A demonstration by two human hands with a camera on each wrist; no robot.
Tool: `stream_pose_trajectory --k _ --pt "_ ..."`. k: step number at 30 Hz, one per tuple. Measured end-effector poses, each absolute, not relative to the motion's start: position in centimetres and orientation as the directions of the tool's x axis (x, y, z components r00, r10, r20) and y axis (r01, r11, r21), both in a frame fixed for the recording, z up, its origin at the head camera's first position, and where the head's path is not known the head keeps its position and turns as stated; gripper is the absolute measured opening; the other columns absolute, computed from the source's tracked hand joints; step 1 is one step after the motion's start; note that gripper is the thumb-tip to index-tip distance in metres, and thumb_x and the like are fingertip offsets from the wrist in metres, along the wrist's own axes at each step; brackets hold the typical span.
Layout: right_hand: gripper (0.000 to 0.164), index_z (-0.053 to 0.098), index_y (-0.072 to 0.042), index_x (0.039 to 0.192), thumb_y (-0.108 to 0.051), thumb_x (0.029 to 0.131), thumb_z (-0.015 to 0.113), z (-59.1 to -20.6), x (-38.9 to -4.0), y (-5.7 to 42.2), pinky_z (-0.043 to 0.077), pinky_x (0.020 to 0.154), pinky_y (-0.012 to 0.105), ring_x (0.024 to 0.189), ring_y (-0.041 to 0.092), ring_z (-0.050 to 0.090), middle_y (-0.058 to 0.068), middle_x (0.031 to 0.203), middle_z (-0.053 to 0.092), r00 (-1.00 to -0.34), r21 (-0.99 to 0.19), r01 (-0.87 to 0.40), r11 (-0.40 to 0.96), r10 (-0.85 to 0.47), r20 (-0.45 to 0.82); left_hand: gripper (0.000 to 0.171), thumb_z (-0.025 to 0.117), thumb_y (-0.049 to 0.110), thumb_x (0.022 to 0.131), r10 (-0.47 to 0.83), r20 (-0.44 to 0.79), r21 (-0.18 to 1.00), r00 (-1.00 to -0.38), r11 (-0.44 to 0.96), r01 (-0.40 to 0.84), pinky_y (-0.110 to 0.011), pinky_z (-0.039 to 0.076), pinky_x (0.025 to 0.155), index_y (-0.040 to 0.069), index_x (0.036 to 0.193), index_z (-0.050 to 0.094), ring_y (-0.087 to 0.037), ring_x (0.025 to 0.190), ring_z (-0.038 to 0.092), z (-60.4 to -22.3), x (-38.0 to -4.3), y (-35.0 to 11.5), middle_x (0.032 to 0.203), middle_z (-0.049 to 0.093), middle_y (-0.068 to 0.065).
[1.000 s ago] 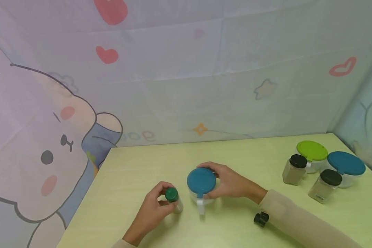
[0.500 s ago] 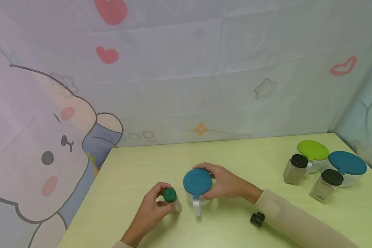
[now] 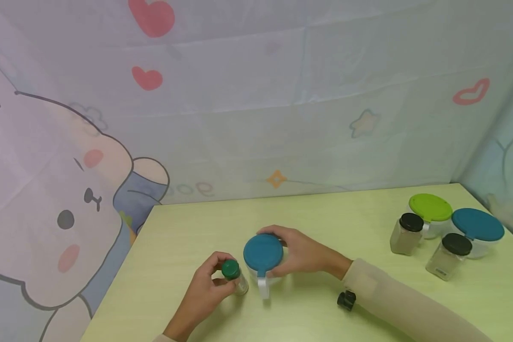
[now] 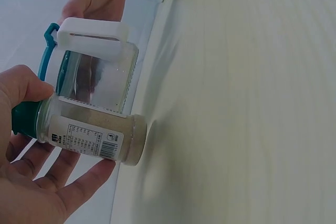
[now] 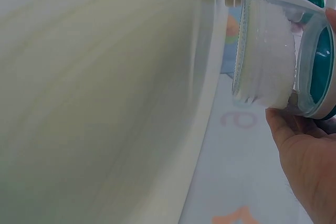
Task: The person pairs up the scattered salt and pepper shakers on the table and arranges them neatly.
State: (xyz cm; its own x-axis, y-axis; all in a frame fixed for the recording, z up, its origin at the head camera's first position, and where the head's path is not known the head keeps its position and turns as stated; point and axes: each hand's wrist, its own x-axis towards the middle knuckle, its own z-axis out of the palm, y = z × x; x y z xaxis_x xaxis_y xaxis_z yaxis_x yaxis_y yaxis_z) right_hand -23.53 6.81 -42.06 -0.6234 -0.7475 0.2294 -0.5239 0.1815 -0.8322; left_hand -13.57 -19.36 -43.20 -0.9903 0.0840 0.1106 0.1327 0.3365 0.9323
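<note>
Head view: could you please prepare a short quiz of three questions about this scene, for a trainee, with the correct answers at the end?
1. Choose one. The left hand holds:
A: nothing
B: a green-capped bottle
C: a green-lidded pot
2. True or false: the right hand holds a blue-lidded pot.
3. How many black-lidded jars stand on the table?

Key:
1. B
2. True
3. Two
</note>
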Motion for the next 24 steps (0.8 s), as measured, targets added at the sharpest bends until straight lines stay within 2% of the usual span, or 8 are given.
stream_pose_trajectory --k 13,24 --pt "0.078 0.050 -0.024 0.141 -0.030 0.075 0.090 -42.2 -24.0 5.3 0.047 0.108 0.038 0.122 0.010 0.058 -0.013 0.132 0.059 -0.607 -0.834 -0.524 0.173 -0.763 0.223 0.038 0.077 -0.005 0.082 0.053 0.128 0.934 -0.990 0.330 0.138 -0.028 0.058 0.080 0.013 0.113 0.063 -0.021 0.108 0.062 -42.9 -13.2 -20.0 0.112 0.064 -0.005" --pt "0.079 0.050 -0.024 0.142 -0.030 0.075 0.090 -42.3 -24.4 4.2 0.047 0.107 0.035 0.122 0.009 0.058 -0.012 0.132 0.059 -0.600 -0.836 -0.519 0.178 -0.772 0.208 0.039 0.078 -0.004 0.082 0.027 0.117 0.926 -0.993 0.357 0.119 -0.029 0.058 0.081 0.012 0.114 0.063 -0.023 0.108 0.062 -42.9 -13.1 -20.7 0.113 0.064 -0.006"
